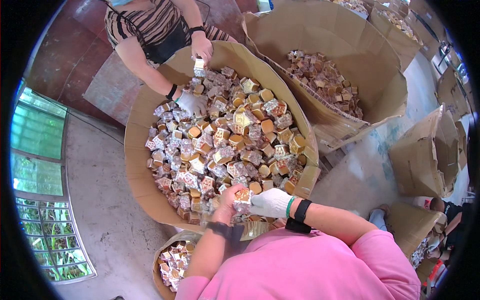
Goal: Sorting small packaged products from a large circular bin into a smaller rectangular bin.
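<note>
A large round cardboard bin [137, 165] holds a heap of small gold cubes and clear-wrapped patterned packets [220, 145]. At its near rim my bare left hand [226, 201], with a black wristband, and my white-gloved right hand [270, 202] meet on one small wrapped packet [242, 195]. Both hands grip it just above the heap. At the far rim a person in a striped top [150, 25] has a gloved hand [192, 103] in the pile. That person's bare hand [201, 47] holds another small packet [199, 65].
A second big cardboard bin [380, 85] with similar packets stands at the right, with more cardboard boxes [425, 155] beyond it. A smaller tub of packets [172, 260] sits by my left elbow. A barred window [40, 190] lies at the left over the concrete floor [100, 200].
</note>
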`<state>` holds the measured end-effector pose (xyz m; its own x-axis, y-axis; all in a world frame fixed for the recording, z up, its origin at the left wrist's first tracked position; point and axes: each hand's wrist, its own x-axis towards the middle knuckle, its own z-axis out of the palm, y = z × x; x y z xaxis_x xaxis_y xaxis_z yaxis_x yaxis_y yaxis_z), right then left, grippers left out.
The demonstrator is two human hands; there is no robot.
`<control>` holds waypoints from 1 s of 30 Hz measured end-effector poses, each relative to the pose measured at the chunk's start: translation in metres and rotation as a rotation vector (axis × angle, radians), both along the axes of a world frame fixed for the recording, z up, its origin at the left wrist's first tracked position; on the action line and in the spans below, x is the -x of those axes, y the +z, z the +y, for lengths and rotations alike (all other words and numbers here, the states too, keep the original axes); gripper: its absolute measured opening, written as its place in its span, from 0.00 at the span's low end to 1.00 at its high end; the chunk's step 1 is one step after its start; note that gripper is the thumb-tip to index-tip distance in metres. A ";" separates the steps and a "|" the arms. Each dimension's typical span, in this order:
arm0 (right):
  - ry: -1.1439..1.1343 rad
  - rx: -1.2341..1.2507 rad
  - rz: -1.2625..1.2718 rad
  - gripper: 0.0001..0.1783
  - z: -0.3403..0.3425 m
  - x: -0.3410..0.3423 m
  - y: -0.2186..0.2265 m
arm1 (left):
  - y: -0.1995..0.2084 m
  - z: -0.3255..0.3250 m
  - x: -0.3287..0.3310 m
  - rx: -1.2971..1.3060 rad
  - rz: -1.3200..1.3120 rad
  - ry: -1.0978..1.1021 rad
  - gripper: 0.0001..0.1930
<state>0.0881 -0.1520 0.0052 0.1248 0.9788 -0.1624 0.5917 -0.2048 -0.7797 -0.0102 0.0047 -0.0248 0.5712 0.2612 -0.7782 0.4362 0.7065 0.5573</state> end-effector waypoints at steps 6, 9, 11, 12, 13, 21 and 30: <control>0.168 0.004 -0.138 0.10 -0.012 -0.012 -0.030 | -0.051 0.022 -0.012 -0.507 -0.039 -0.246 0.09; 0.149 0.193 -0.168 0.09 -0.023 -0.019 -0.036 | -0.089 0.032 -0.022 -1.148 -0.224 -0.716 0.07; 0.196 0.391 -0.120 0.10 -0.024 -0.022 -0.024 | -0.098 0.023 -0.038 -1.470 -0.328 -0.905 0.09; 0.140 0.349 -0.106 0.09 -0.026 -0.019 -0.028 | -0.110 0.017 -0.046 -0.999 -0.188 -0.693 0.09; 0.135 0.353 -0.100 0.09 -0.027 -0.019 -0.023 | -0.121 0.011 -0.055 -0.532 -0.050 -0.472 0.10; -0.069 0.127 0.038 0.06 -0.054 -0.027 -0.024 | -0.086 -0.054 -0.118 -0.321 0.341 -0.592 0.24; -0.299 -0.067 0.242 0.04 -0.059 -0.029 -0.045 | -0.062 -0.036 -0.109 0.047 0.121 -0.174 0.19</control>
